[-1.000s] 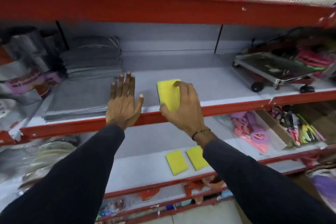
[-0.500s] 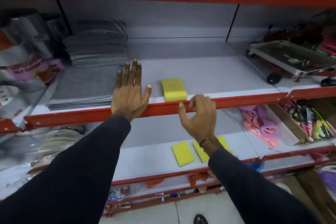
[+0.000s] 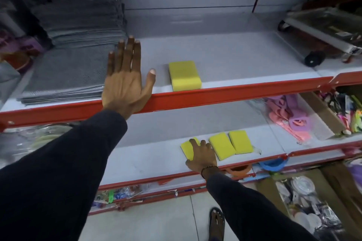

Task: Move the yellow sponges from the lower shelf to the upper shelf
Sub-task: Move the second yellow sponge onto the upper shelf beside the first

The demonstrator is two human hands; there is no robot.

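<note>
One yellow sponge [image 3: 184,75] lies on the upper shelf [image 3: 235,58], close to its red front lip. Three more yellow sponges sit in a row on the lower shelf [image 3: 147,154]. My right hand [image 3: 202,155] is down on the leftmost sponge [image 3: 187,147], fingers over its top and thumb at its near edge, covering most of it. The middle sponge [image 3: 221,146] and the right sponge [image 3: 240,142] lie untouched beside it. My left hand [image 3: 125,82] rests flat on the upper shelf's edge, fingers spread, left of the placed sponge.
Grey mats [image 3: 66,76] and a folded grey stack [image 3: 82,21] fill the upper shelf's left side. A wheeled trolley [image 3: 321,33] stands at its right. Pink and purple items [image 3: 288,119] lie right of the sponges. My sandalled foot [image 3: 216,223] is on the floor below.
My right hand let go of the sponge on the upper shelf, dropped to the lower shelf and closed on the leftmost sponge. The left hand stayed on the shelf edge.
</note>
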